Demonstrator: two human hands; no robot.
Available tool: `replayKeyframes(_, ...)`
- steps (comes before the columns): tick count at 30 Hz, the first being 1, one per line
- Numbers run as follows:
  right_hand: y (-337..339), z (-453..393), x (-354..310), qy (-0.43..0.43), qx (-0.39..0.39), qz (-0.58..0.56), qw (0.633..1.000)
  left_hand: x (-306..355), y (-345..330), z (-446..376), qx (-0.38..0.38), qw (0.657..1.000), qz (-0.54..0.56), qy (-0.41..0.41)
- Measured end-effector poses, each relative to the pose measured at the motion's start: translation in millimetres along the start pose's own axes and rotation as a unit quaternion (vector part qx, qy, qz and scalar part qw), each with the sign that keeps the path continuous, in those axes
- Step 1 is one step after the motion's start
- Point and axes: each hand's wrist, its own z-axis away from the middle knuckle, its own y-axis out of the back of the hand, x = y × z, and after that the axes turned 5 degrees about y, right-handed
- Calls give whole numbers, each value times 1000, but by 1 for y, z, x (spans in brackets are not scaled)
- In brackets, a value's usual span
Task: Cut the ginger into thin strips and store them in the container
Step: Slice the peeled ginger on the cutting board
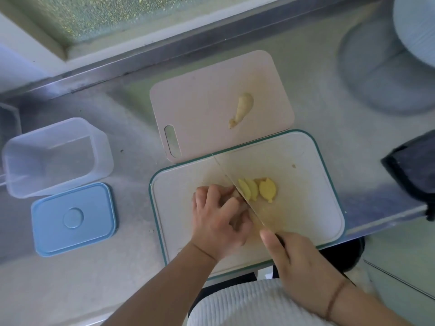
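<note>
On the green-rimmed white cutting board point(306, 161), my left hand point(217, 220) holds a piece of ginger with curled fingers; most of that piece is hidden under them. My right hand point(296, 262) grips the handle of a knife point(231, 182), whose blade runs diagonally against the left fingers. Several yellow ginger slices point(259, 190) lie fanned out just right of the blade. Another peeled ginger piece point(242, 109) rests on the pink cutting board point(200, 102) behind. The clear plastic container point(56, 156) stands open at the left, with its blue lid point(73, 218) flat in front of it.
The steel counter point(131, 137) carries everything. A dark cloth-like object point(414, 170) sits at the right edge. A pale round vessel point(414, 29) stands at the back right. The counter's raised back ledge point(164, 52) runs below a window.
</note>
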Motion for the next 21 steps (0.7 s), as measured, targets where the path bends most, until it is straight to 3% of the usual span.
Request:
replayKeyframes(6,-9,-47,-20,56,23,-10,998,-4,0,2,-3,1000,-3,8)
replayKeyframes(13,-4,-2,4,-8,-14,-3,1000,-1,-1,0,3,1000,3,6)
replayKeyframes(21,-13,-49,-7,72,13,-41,996,-4,0,1,9,1000,-4,0)
